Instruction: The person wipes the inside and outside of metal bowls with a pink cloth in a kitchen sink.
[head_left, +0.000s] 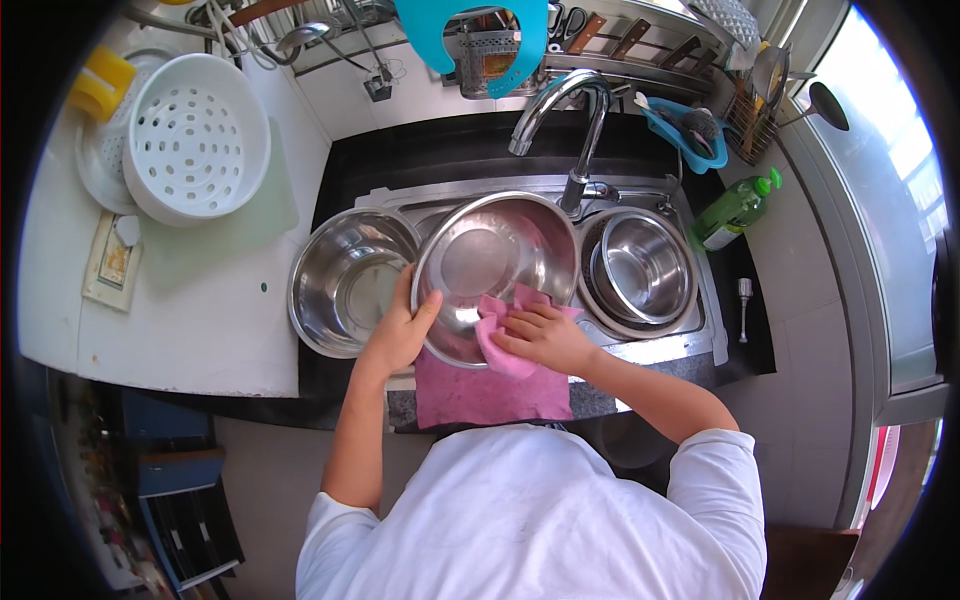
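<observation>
A stainless steel bowl (480, 259) is tilted over the sink, its inside towards me. My left hand (401, 322) grips its left rim, the thumb on the inner side. Bunched under my right hand (547, 337) is a pink cloth (499, 349), pressed against the bowl's lower right rim. Below the bowl, a second pink cloth (491, 394) hangs over the counter's front edge. Another steel bowl (349, 289) stands to the left, partly behind my left hand. On the right, a smaller steel bowl (645, 266) rests inside other round vessels.
A chrome faucet (577, 142) arches behind the bowls. A green soap bottle (731, 210) and a blue tray (690, 139) with scrubbers stand at the right. A white perforated basket (199, 139) is on the left counter. Several knives (630, 39) hang on the back wall.
</observation>
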